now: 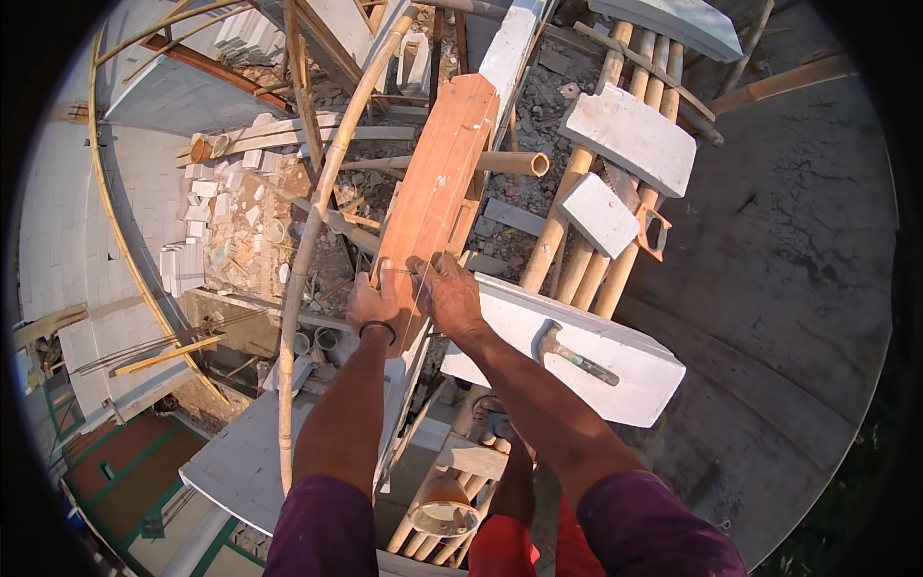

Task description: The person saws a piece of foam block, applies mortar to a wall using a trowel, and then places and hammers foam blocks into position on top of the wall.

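L hand [373, 302] and R hand [450, 294] both on red-brown timber board [440, 183], fingers part-bent; whether gripping, can't tell. Hammer [583, 362] lies atop white bldg. block [630, 348].

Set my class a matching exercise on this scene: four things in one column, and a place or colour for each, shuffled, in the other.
Things
1. Hammer
2. Reddish-brown board
3. Saw
4. Bucket

Places and colours
A. Has an orange handle
B. Lies on a long white block
C. Low in the picture, near the red clothing
D. Touched by the left hand and the right hand

Right pairs: 1-B, 2-D, 3-A, 4-C
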The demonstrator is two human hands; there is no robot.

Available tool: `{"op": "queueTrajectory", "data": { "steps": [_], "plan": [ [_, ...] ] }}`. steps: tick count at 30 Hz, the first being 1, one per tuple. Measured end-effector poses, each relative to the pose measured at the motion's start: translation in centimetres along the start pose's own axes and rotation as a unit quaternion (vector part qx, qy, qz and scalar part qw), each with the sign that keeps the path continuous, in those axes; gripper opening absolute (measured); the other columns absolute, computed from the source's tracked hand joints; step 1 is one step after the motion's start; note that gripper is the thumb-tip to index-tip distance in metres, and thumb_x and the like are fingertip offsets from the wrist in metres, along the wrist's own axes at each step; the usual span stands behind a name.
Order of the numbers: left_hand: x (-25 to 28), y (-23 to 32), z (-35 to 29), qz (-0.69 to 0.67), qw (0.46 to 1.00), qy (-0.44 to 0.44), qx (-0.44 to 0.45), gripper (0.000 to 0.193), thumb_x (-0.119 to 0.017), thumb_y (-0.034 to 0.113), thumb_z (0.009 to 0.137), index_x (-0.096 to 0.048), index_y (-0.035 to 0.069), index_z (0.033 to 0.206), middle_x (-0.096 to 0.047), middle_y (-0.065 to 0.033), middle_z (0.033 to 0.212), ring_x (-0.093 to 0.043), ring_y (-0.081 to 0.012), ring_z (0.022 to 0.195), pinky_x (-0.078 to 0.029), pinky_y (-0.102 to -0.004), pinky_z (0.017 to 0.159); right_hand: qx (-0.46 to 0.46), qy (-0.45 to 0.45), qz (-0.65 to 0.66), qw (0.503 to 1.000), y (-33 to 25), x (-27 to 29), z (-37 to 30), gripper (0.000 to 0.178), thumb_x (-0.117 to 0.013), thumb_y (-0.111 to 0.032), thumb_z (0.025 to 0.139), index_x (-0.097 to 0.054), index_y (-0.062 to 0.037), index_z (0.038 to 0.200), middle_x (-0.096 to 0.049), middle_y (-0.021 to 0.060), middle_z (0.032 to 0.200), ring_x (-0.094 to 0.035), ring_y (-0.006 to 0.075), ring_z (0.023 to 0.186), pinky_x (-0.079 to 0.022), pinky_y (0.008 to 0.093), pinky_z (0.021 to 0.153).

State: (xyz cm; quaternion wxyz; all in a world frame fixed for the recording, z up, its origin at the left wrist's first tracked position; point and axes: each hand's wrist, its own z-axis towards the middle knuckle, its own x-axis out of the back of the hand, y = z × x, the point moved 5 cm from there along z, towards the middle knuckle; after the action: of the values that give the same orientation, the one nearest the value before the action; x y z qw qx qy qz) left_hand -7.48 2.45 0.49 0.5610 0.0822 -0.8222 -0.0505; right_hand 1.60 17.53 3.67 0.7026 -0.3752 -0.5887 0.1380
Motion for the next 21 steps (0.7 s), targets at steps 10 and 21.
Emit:
{"op": "queueTrajectory", "data": {
  "steps": [10,21],
  "plan": [
    [0.1,0.9,-0.5,-0.049,0.998,0.027,-0.031,0.066,-0.044,0.066,0.096,-0.063,0.003,0.095,-0.069,-0.0256,0.089,-0.066,-0.0472,0.09,-0.05,-0.0551,0.078,0.035,0.032,0.015,0.999,1.6,-0.7,0.4,0.016,-0.065,-0.008,0.09,-0.057,-0.0035,0.102,-0.054,0.0157,0.099,-0.061,0.0382,0.081,-0.05,0.0478,0.07],
    [2.1,1.4,-0.8,-0.05,0.999,0.001,0.008,0.065,-0.044,0.066,0.096,-0.064,0.004,0.095,-0.069,-0.026,0.091,-0.067,-0.0461,0.093,-0.051,-0.0541,0.078,-0.33,0.163,0.133,0.92,17.6,8.2,-11.5,0.021,-0.053,-0.004,0.096,-0.054,0.0014,0.115,-0.065,0.0169,0.088,-0.064,0.0268,0.08,-0.052,0.0394,0.077]
  ]
}}
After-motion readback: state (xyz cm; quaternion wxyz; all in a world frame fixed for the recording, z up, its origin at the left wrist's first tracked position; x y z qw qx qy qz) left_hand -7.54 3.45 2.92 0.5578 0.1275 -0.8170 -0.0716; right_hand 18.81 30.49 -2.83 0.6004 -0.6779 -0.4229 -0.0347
